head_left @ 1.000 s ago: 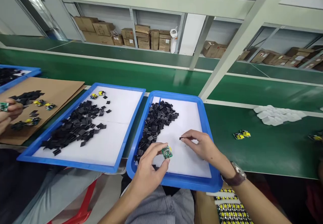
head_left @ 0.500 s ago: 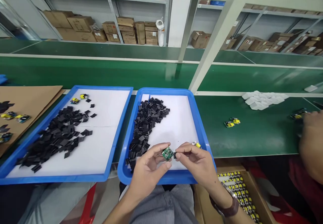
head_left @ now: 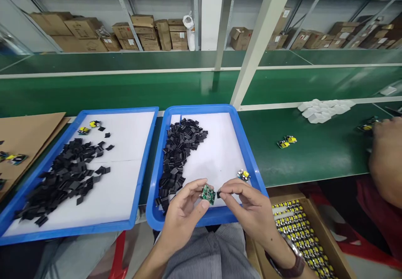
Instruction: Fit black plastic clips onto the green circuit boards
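My left hand (head_left: pixel 184 212) pinches a small green circuit board (head_left: pixel 207 194) over the near rim of a blue tray (head_left: pixel 201 220). My right hand (head_left: pixel 251 210) pinches a small black piece (head_left: pixel 219 195) right against the board's edge. A pile of small black pieces (head_left: pixel 180 153) lies along the tray's left side. One yellow-topped board (head_left: pixel 243 175) lies on the tray's white liner just beyond my right hand.
A second blue tray (head_left: pixel 78 228) with black pieces sits to the left, by a cardboard sheet (head_left: pixel 28 132). Two yellow boards (head_left: pixel 286 142) and white parts (head_left: pixel 325 110) lie on the green bench. A box of boards (head_left: pixel 301 239) stands at my right. Another person's arm (head_left: pixel 385 157) reaches in at the right.
My right hand brought a black piece from the tray to the green board in my left hand. Both hands drew toward the tray's near edge. The view shifted rightward.
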Available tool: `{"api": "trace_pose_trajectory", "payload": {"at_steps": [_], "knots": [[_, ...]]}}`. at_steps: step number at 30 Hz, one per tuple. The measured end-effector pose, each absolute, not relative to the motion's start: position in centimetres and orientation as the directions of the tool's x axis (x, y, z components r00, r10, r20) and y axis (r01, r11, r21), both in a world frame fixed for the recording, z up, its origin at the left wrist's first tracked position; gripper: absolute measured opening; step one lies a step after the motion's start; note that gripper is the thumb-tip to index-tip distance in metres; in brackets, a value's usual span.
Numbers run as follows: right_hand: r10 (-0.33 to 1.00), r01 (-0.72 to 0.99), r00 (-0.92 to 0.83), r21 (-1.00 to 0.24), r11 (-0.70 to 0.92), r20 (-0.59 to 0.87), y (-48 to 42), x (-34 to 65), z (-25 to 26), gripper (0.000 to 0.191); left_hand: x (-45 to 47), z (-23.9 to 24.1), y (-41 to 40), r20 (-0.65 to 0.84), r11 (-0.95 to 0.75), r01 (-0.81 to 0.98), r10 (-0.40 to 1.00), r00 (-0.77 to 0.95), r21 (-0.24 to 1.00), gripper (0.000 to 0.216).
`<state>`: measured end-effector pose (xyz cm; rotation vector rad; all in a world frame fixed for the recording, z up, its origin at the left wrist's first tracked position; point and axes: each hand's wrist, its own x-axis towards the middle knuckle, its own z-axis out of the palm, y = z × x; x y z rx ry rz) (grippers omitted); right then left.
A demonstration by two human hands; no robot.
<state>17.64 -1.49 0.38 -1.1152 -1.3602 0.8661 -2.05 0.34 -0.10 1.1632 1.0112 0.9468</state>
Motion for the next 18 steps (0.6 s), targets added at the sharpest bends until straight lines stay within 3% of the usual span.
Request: {"api": "trace_pose_trajectory", "payload": {"at_steps": [8,13,18], "knots": [[0.89,0.277,-0.129,-0.846,0.456,0.438,-1.68,17.75,0.31,0.031,-2.08,0.18,0.67,-0.2,0.361,-0.356,0.887,0.415,0.862,0.03],[0.878,0.288,-0.185,-0.83,0.477,0.441,-1.69,17.55,0.26,0.035,-2.56,0.07,0.51,-0.19,0.406,-0.323,0.824,0.533,0.855,0.045],[0.884,0.317,-0.199,-0.826,0.466,0.423,-2.11,17.59,0.42,0.033,-2.37,-0.23,0.64,-0.194,0.351,-0.293,0.87,0.453,0.889,0.035]]}}
